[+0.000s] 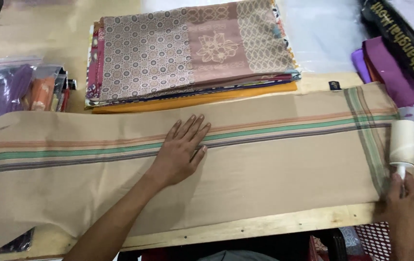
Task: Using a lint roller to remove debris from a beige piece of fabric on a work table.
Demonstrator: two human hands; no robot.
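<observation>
- The left hand (181,151) lies flat in the middle of the frame, fingers spread and palm pressed on a long beige cloth (265,169) with green, orange and dark stripes running along it; it pins the cloth and clasps nothing.
- The right hand (410,212) at the lower right edge of the frame has its grip closed round the handle of a white lint roller (403,142), whose drum rests on the cloth's right end, just beside the crossing stripe band.
- The cloth stretches from the left edge of the frame almost to the right edge, spread over a pale wooden table (265,224) whose front rim shows bare below it.
- Behind it, at the upper middle, sits a stack of folded patterned fabrics (192,53) with an orange piece at the bottom; bagged cloths (18,89) lie at the upper left, purple and pink ones (395,72) at the upper right.
- Risk, as I judge it: the flat hand is well apart from the roller, so the sticky drum could drag and bunch the loose right end.
- The roller sits close to the cloth's edge; a stroke off that edge could catch the pink fabric beside it.
</observation>
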